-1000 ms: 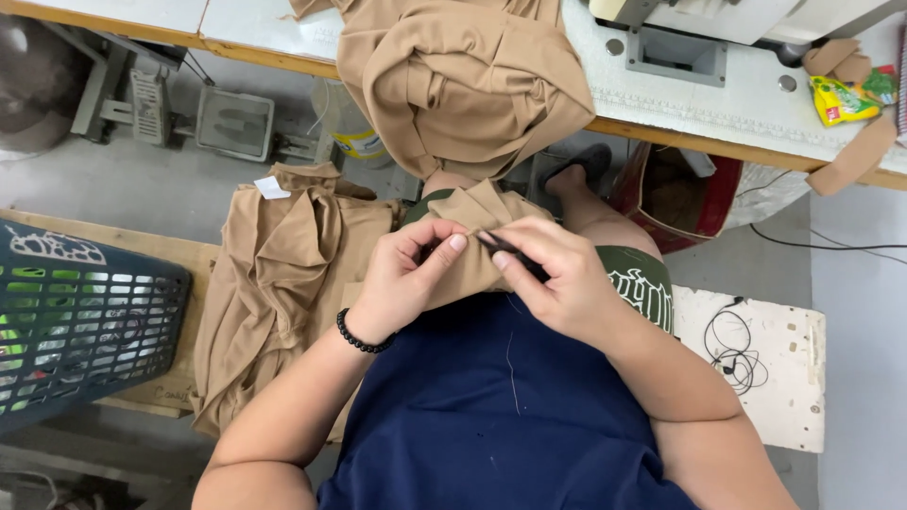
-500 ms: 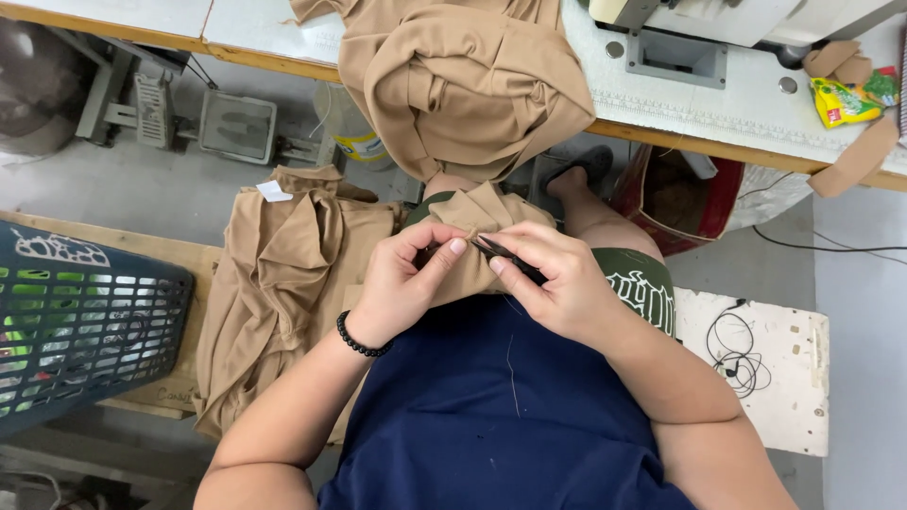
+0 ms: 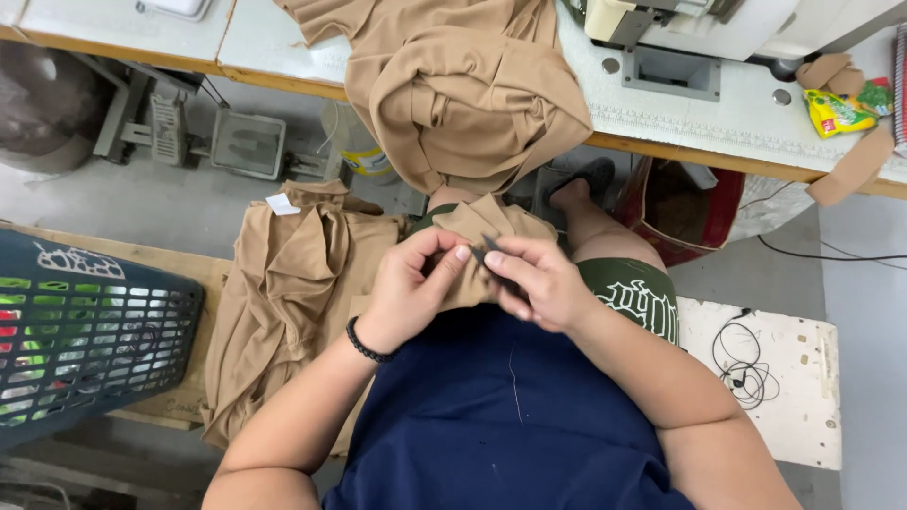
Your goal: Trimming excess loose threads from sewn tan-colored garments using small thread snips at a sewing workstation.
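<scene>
Little has been shifted since the earlier frames: the tan fabric piece [image 3: 491, 236] is kept on the lap, pinched by both hands, with only slight finger movement to be seen. The left hand [image 3: 413, 288] is closed on the fabric, thumb and forefinger pressed at its fold. The right hand [image 3: 539, 279] is closed around a small dark cutting tool [image 3: 496, 263], which is held against the same fold. A black wristband [image 3: 367, 342] is worn on the left wrist. Just beside the left forearm, a pile of tan garments [image 3: 293, 293] is laid on a wooden bench [image 3: 123, 255], near a dark plastic basket [image 3: 85, 340]. Another tan bundle [image 3: 463, 94] is draped over the near edge of the sewing table [image 3: 718, 118].
</scene>
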